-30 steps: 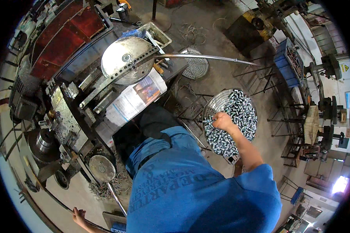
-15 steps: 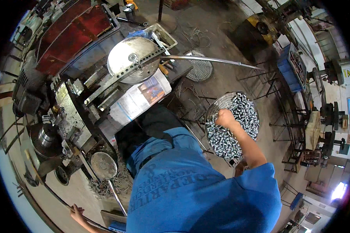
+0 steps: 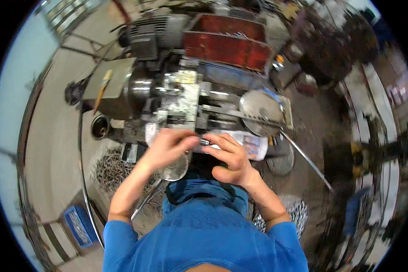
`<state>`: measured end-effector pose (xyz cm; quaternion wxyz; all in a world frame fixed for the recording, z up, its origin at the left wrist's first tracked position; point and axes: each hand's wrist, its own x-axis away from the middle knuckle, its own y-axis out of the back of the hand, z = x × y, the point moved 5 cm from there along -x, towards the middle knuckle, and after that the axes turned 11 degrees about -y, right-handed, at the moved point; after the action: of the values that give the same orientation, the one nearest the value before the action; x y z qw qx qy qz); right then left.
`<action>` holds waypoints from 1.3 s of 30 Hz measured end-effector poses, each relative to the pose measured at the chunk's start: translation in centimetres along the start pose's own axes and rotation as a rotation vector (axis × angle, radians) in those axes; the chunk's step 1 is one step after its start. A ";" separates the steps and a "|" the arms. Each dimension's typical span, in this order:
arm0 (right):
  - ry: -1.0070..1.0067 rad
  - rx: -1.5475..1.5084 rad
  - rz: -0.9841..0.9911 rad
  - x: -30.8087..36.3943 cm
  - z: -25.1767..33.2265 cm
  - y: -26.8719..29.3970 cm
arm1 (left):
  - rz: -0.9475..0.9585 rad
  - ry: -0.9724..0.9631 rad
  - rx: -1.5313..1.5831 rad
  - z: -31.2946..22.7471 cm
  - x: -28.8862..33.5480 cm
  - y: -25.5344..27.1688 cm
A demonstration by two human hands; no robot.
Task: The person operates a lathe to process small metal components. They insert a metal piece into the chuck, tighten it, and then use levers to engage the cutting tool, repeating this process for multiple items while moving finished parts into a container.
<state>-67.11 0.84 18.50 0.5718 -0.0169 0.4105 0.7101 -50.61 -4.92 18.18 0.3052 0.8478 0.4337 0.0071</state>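
In front of my body, a small shiny metal cylinder point(image 3: 205, 142) sits between the fingertips of both hands. My right hand point(image 3: 231, 156) pinches it from the right with thumb and fingers. From the left, my left hand point(image 3: 170, 147) closes its thumb and fingers at the other end, slightly smeared by motion. Just beyond the hands stands a machine with a round steel chuck point(image 3: 141, 89) and a metal slide point(image 3: 187, 97). Partly behind my right forearm is a round tub of similar metal cylinders point(image 3: 299, 213).
A perforated bar on a metal disc point(image 3: 260, 111) has a long handle point(image 3: 308, 161) reaching right. Red bin point(image 3: 229, 47) stands behind the machine. Metal shavings point(image 3: 115, 172) heap at left, near a blue crate point(image 3: 80, 225). A round plate point(image 3: 174, 168) lies below my left hand.
My right hand has left the tub and come to the middle with a metal cylinder. My left hand has left the long rod and joined it. The view has turned left.
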 end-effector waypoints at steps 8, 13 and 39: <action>0.061 0.143 0.132 -2.4 1.0 -2.8 | -0.069 0.030 0.275 2.1 1.9 -0.7; 0.136 0.186 0.256 -4.6 1.5 -3.8 | -0.014 -0.019 0.053 2.4 2.3 1.4; 0.115 0.971 0.414 -21.6 -7.1 -15.8 | -0.703 0.783 -0.487 9.7 35.4 16.7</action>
<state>-49.80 -20.50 15.56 0.3381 0.2923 0.7176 0.5341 -13.61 8.98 10.07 0.2923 0.4922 0.7558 0.3178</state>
